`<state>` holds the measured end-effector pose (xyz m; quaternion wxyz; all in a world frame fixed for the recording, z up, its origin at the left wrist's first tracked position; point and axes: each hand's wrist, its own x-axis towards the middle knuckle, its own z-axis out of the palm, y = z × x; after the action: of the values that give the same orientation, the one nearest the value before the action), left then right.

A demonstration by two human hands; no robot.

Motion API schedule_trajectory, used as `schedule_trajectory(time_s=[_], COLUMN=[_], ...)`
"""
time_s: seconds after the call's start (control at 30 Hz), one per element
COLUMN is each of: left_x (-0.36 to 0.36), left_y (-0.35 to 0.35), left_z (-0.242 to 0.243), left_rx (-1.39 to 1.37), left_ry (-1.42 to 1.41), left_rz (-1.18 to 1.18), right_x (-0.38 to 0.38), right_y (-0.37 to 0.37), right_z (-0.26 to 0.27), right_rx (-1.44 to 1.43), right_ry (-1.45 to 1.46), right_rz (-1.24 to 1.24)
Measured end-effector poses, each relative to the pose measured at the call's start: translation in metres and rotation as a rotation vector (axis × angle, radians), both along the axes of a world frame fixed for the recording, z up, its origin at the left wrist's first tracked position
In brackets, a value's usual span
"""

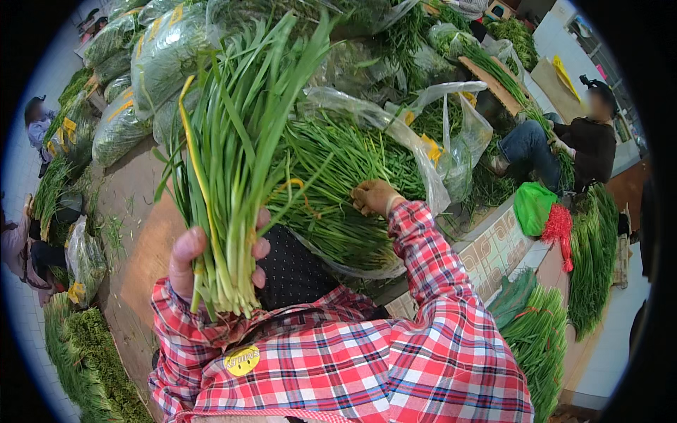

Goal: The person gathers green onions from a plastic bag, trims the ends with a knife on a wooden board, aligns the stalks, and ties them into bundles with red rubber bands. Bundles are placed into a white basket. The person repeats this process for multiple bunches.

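Observation:
A thick bunch of flat-leaved greens, resembling Chinese chives (232, 174), stands upright in my left hand (219, 254), its pale stem ends down near my cuff and one yellow leaf along its side. My right hand (375, 198), in a brownish glove, has its fingers curled down on a large heap of the same greens (338, 158) in an opened clear plastic bag (428, 153). Its fingertips pinch at the stems; what they hold is too small to tell. A yellow-orange tie (293, 184) lies on the heap between my hands.
Filled clear bags of greens (169, 50) are stacked at the upper left. A person (587, 132) sits at the right with greens; others are at the left edge. A green plastic bag (534, 209), red strings (558, 230) and bundled greens (537, 338) lie to the right.

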<state>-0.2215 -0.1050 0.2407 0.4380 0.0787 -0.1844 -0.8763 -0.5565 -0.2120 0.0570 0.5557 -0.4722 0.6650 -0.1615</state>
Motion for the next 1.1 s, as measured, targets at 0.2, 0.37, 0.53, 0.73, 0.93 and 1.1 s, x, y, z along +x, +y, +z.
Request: schedule_trajectory(time_s=[0.2,0.37,0.53,0.73,0.93,1.1], left_x=[0.002,-0.019,-0.021,-0.023,-0.013,0.003], left_y=[0.007,0.002,0.016,0.010,0.014,0.034], left_z=[-0.042,-0.103,-0.136,-0.146,-0.126,-0.099], left_rx=[0.058,0.315,0.371,0.341,0.288,-0.107], left_ry=[-0.059,-0.243,-0.353,-0.349,-0.263,-0.624], left_rz=[-0.028,-0.105,-0.065,-0.149,-0.161,-0.051], right_x=[0.011,0.067,0.106,0.084,0.081,0.095], right_y=[0.052,0.081,0.099,0.119,0.119,0.094], right_z=[0.037,0.057,0.026,0.019,0.032,0.051], right_rx=[-0.269,0.152,0.298,0.082,0.385,0.006], right_ry=[-0.036,-0.711,-0.920,-0.598,-0.766,-1.252], right_rz=[-0.004,-0.025,-0.279,-0.029,0.009,0.140])
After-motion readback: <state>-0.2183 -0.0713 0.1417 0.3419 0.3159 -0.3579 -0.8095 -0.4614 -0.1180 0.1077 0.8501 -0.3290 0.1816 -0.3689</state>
